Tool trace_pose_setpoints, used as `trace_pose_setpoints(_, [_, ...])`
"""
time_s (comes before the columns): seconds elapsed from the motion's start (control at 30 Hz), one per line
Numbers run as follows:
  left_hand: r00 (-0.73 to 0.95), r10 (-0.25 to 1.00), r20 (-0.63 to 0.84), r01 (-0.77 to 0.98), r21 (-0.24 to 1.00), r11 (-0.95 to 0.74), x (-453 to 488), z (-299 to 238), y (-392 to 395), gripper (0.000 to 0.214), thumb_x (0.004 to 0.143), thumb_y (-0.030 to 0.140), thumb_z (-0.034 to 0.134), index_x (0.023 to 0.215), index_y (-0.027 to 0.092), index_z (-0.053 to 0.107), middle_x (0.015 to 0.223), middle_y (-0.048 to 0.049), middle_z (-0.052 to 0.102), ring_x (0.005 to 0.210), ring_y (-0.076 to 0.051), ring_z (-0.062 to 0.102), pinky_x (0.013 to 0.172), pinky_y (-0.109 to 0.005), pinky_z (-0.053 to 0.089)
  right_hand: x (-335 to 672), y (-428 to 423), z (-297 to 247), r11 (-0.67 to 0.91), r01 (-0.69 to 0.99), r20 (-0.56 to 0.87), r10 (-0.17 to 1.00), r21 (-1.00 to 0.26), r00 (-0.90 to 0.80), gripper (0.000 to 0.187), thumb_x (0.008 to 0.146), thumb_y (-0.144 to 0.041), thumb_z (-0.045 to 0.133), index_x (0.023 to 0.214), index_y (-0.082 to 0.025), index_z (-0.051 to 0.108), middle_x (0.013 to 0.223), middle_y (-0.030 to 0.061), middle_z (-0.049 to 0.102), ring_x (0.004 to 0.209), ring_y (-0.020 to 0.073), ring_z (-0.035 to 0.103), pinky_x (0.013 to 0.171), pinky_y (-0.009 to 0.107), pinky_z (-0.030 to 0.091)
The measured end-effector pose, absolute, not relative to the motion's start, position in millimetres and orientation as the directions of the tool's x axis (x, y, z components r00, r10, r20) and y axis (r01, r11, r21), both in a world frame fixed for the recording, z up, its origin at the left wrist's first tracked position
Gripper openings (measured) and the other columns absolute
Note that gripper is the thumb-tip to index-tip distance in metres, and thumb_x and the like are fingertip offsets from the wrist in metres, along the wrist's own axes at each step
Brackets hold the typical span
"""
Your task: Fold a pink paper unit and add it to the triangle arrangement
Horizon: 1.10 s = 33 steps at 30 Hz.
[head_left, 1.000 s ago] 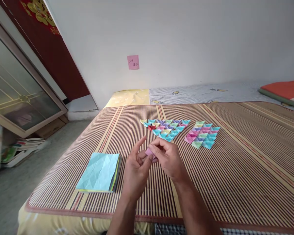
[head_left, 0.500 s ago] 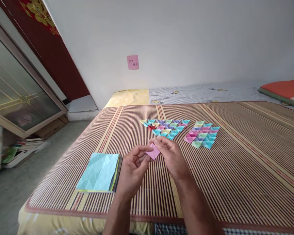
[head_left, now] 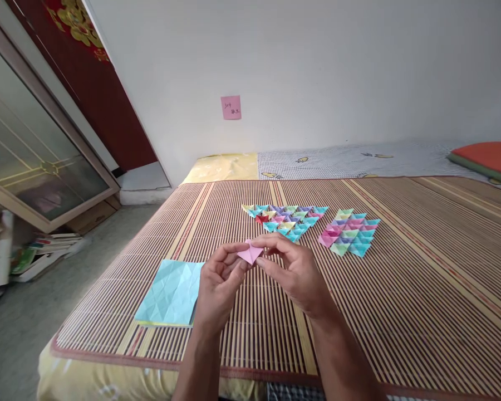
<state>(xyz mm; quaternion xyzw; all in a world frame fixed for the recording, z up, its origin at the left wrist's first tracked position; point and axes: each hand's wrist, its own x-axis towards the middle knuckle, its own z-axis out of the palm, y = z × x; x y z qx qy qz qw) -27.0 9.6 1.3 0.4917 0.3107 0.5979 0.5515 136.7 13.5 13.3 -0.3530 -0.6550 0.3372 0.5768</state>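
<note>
A small folded pink paper, boat-like with a pointed lower edge, is held up between my two hands over the mat. My left hand pinches its left side between thumb and fingers. On the right side, my right hand has its fingers on the top edge and its thumb near the lower right. Beyond the hands lie rows of folded paper boats in many colours. A second group of folded paper boats sits to the right. Left of my left hand is a stack of creased paper sheets, light blue on top.
A striped bamboo mat covers the bed. Along the back runs a white wall with a pink note. Folded orange bedding lies at the far right. A glass-paned door and books are at left.
The pink paper has turned from a diamond shape to a wider, boat-like one and moved slightly left. My right thumb has shifted from its upper edge to below. The view has shifted slightly.
</note>
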Motion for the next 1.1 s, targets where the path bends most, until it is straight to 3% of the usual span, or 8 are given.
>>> trace_pose_setpoints(0.2, [0.098, 0.965, 0.243, -0.360, 0.913, -0.194, -27, 2, 9, 0.016, 0.091, 0.025, 0.079, 0.106, 0.019, 0.075, 0.101, -0.0065, 0.082, 0.095, -0.017, 0.076, 0.090, -0.025, 0.057, 136, 14, 14, 0.533, 0.066, 0.528, 0.846, -0.844, -0.075, 0.023, 0.091, -0.016, 0.068, 0.108, -0.027, 0.079, 0.109, 0.0039, 0.078, 0.106, 0.0225, 0.071, 0.090, 0.041, 0.055])
trace_pose_setpoints(0.47, [0.048, 0.972, 0.229, -0.376, 0.906, -0.195, -26, -1, 10, 0.012, 0.089, 0.029, 0.082, 0.094, 0.019, 0.078, 0.086, -0.0021, 0.081, 0.084, -0.012, 0.075, 0.083, -0.020, 0.058, 134, 16, 10, 0.561, -0.028, 0.561, 0.824, -0.827, -0.082, 0.015, 0.096, -0.016, 0.070, 0.097, -0.027, 0.080, 0.106, 0.0035, 0.076, 0.106, 0.0210, 0.073, 0.095, 0.041, 0.058])
trace_pose_setpoints(0.87, [-0.085, 0.980, 0.180, -0.314, 0.929, -0.198, -14, -1, 8, 0.019, 0.086, 0.032, 0.084, 0.086, 0.016, 0.074, 0.074, -0.0008, 0.077, 0.070, -0.011, 0.069, 0.070, -0.019, 0.055, 123, 14, 11, 0.594, 0.060, 0.596, 0.802, -0.802, 0.038, 0.014, 0.093, -0.014, 0.068, 0.081, -0.022, 0.071, 0.091, 0.0024, 0.073, 0.091, 0.0194, 0.071, 0.085, 0.037, 0.055])
trace_pose_setpoints(1.1, [-0.089, 0.977, 0.196, -0.303, 0.929, -0.214, -12, -5, 8, 0.022, 0.087, 0.032, 0.082, 0.089, 0.017, 0.065, 0.072, 0.0001, 0.076, 0.070, -0.014, 0.071, 0.072, -0.024, 0.056, 121, 16, 8, 0.597, 0.075, 0.601, 0.797, -0.799, 0.058, 0.015, 0.091, -0.013, 0.068, 0.080, -0.022, 0.070, 0.089, 0.0016, 0.074, 0.090, 0.0196, 0.071, 0.085, 0.037, 0.054])
